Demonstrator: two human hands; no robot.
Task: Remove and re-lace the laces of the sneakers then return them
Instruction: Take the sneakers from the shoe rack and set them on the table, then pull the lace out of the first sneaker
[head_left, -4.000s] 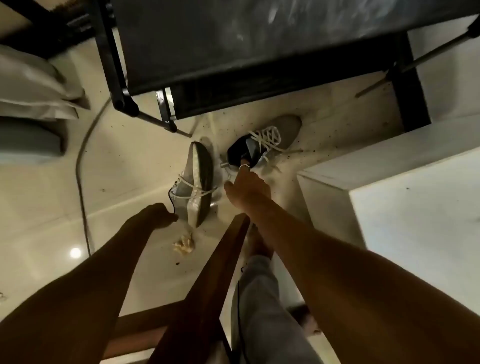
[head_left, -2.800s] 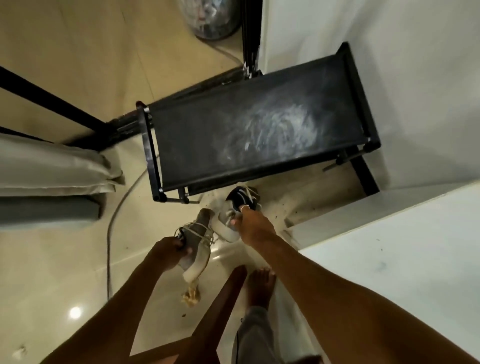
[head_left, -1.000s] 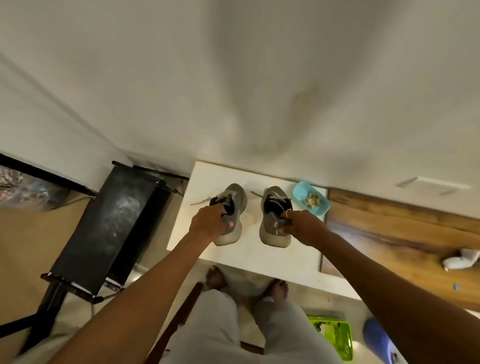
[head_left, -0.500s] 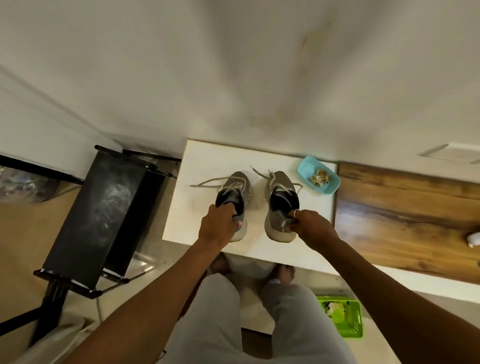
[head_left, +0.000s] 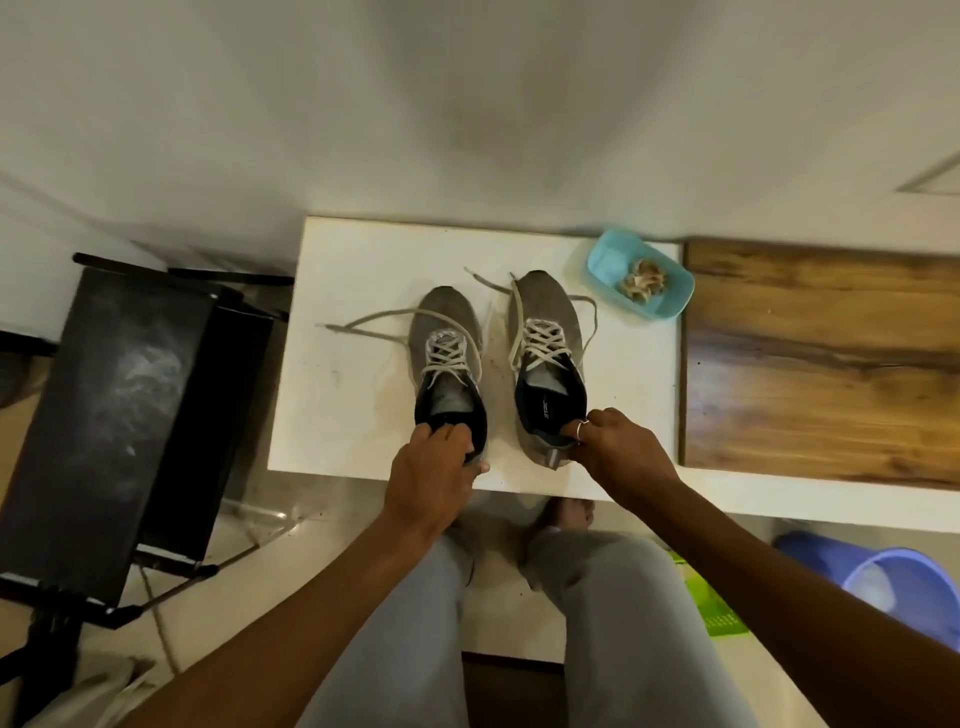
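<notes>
Taken up from the floor, the left sneaker (head_left: 445, 332) and right sneaker (head_left: 545, 312) now stand on the white desk (head_left: 353, 395), left hand (head_left: 431, 480) and right hand (head_left: 621, 454) each gripping one heel, so unlacing can begin.

A home, it seems: a plain pale wall (head_left: 467, 104) beyond the gripped sneakers (head_left: 447, 332), a white table (head_left: 353, 364) under them, a wood-grain top (head_left: 821, 364) and small blue dish (head_left: 602, 260) to their right, a dusty black rack (head_left: 119, 405) left, glossy floor tiles (head_left: 234, 597) and a blue bucket (head_left: 883, 577) below.
</notes>
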